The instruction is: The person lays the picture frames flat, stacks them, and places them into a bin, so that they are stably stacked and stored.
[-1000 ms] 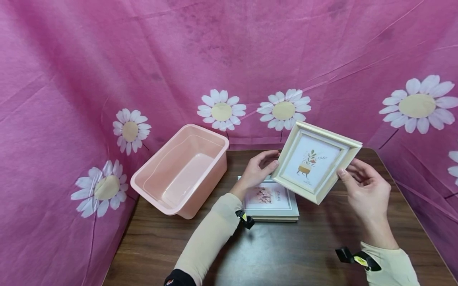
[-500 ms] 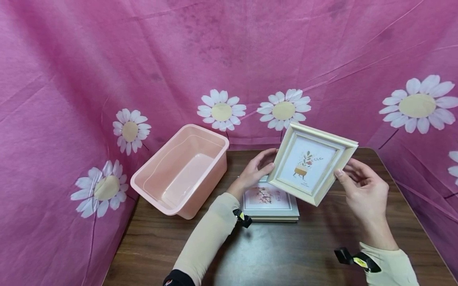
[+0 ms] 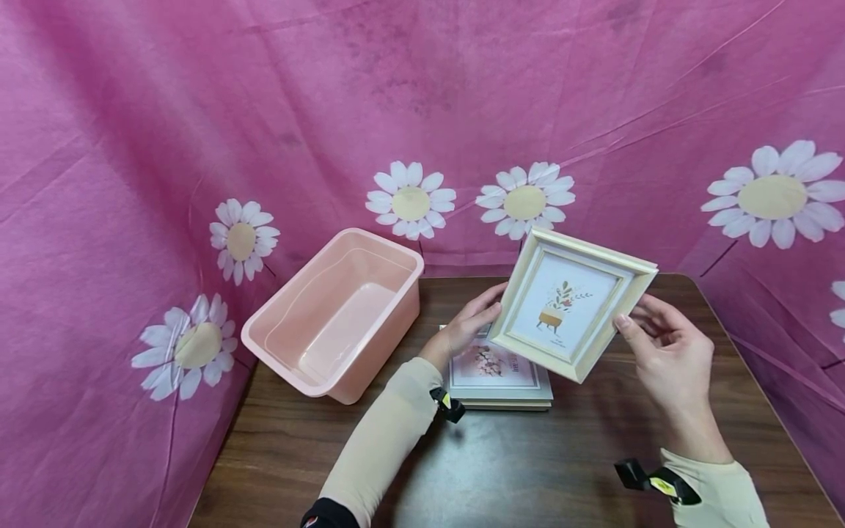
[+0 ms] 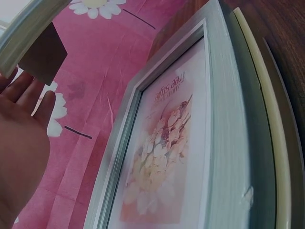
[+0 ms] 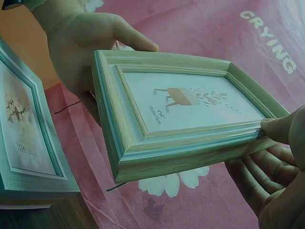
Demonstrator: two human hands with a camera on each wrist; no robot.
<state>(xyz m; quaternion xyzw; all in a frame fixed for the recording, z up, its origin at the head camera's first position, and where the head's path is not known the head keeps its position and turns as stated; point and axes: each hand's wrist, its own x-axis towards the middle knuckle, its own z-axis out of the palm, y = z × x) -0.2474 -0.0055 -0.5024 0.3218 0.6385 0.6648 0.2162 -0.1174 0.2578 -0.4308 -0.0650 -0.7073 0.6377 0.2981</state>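
A cream picture frame (image 3: 573, 304) with a potted-plant print is held tilted above the table, picture side toward the head camera. My left hand (image 3: 470, 323) grips its left edge, thumb on the front and fingers behind. At the opposite edge my right hand (image 3: 673, 356) pinches the border between thumb and fingers, as the right wrist view also shows. Below lies a grey-blue picture frame (image 3: 499, 374) with a pink flower print, stacked on a cream-edged frame (image 4: 269, 119). The held frame and my left hand cover part of that stack in the head view.
A pink plastic bin (image 3: 333, 315) stands on the left of the dark wooden table (image 3: 502, 469), its inside bare. Pink cloth (image 3: 422, 88) printed with daisies hangs behind and on both sides of the table.
The cream picture frame has shifted slightly left and down in the head view, both hands moving with it and keeping their hold. The bin and the stack stay put.
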